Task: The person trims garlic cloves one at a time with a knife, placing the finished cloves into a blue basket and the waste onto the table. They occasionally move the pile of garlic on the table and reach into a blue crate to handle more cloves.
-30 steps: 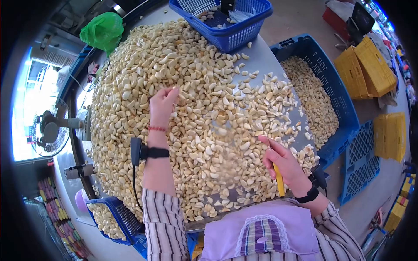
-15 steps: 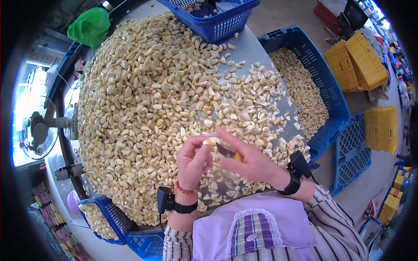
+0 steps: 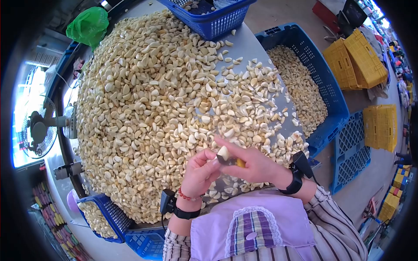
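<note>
A pale garlic clove (image 3: 223, 152) sits between my two hands, over a broad heap of peeled garlic cloves (image 3: 143, 100). My left hand (image 3: 202, 172) is closed, its thumb and fingertips pinching at the clove's left side. My right hand (image 3: 254, 164) is wrapped round a small knife with a yellow handle (image 3: 241, 162). The knife's short dark blade (image 3: 223, 159) lies against the lower part of the clove, and my right forefinger reaches along its far side. Part of the handle is hidden in my right palm.
Right of the table, a blue crate (image 3: 324, 74) holds more cloves. A blue basket (image 3: 213, 24) stands at the table's far edge, another (image 3: 114, 213) at the near left. A green bag (image 3: 88, 27) and a fan (image 3: 40, 128) are on the left; yellow crates (image 3: 379, 128) are further right.
My left hand has moved right and slightly down, closer to my right hand. The clove has come with it and stands more upright, with the blade now touching it.
</note>
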A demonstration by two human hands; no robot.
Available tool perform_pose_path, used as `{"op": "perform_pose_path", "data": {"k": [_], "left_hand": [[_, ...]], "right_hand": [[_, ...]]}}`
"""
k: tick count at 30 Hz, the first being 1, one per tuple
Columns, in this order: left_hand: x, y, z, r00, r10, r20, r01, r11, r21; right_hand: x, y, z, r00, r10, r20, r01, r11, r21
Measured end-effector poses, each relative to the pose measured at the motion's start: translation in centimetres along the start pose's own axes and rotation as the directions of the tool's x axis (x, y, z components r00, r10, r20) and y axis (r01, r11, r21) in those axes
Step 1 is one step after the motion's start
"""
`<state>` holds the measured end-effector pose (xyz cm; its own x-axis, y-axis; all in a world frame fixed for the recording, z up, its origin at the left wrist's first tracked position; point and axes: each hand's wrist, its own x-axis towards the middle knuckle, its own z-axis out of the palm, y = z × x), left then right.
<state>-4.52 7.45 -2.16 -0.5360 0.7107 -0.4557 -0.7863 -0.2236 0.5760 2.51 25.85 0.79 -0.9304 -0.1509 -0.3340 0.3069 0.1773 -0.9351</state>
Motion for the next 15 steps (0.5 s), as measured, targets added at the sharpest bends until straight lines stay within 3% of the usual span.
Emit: {"op": "perform_pose_path", "data": {"k": [2, 3, 4, 5, 6, 7, 9, 11, 12, 13, 14, 15], "left_hand": [[-0.6, 0.3, -0.7, 0.986, -0.096, 0.139, 0.112, 0.987, -0.117], [-0.9, 0.0, -1.4, 0.986, -0.096, 0.139, 0.112, 0.987, -0.117], [-1.2, -0.7, -2.4, 0.958, -0.067, 0.278, 0.120, 0.976, -0.180], [-1.3, -0.9, -2.7, 0.911, -0.028, 0.411, 0.138, 0.961, -0.240], [-1.2, -0.9, -2.3, 0.911, -0.031, 0.411, 0.142, 0.960, -0.242], [-1.0, -0.6, -1.3, 0.901, 0.085, 0.425, 0.072, 0.937, -0.342], [0.5, -0.3, -1.4, 0.887, 0.265, 0.379, -0.069, 0.886, -0.459], [2.5, 0.8, -2.8, 0.980, 0.196, 0.037, -0.175, 0.935, -0.310], [4.2, 1.3, -2.4, 0.958, 0.276, -0.083, -0.240, 0.923, 0.299], [6.0, 1.8, -1.9, 0.905, 0.405, -0.129, -0.147, 0.583, 0.799], [7.5, 1.8, -2.7, 0.904, 0.409, -0.123, -0.154, 0.581, 0.799], [9.1, 1.3, -4.4, 0.865, 0.497, 0.075, -0.139, 0.093, 0.986]], "right_hand": [[-0.2, 0.7, 0.0, 0.998, -0.063, 0.031, 0.065, 0.995, -0.070], [-0.2, 1.3, 0.0, 0.990, -0.123, 0.066, 0.131, 0.982, -0.138], [-0.1, 1.8, 0.1, 0.990, -0.122, 0.066, 0.130, 0.982, -0.138], [0.0, 2.5, 0.1, 0.994, 0.020, -0.111, -0.014, 0.999, 0.051], [0.0, 2.8, 0.1, 0.948, 0.193, -0.253, -0.125, 0.958, 0.259], [0.0, 3.0, -0.8, 0.923, 0.306, -0.231, -0.178, 0.876, 0.448], [-0.2, 3.6, -1.7, 0.921, 0.305, -0.241, -0.140, 0.839, 0.526], [0.0, 3.5, -1.9, 0.922, 0.292, -0.256, -0.075, 0.780, 0.621], [0.0, 3.4, -1.7, 0.923, 0.289, -0.254, -0.074, 0.782, 0.619], [0.1, 3.2, -1.5, 0.926, 0.291, -0.242, -0.078, 0.773, 0.630], [0.1, 3.1, -1.4, 0.927, 0.294, -0.233, -0.082, 0.765, 0.639], [0.0, 3.1, -1.4, 0.926, 0.292, -0.238, -0.079, 0.767, 0.636]]}}
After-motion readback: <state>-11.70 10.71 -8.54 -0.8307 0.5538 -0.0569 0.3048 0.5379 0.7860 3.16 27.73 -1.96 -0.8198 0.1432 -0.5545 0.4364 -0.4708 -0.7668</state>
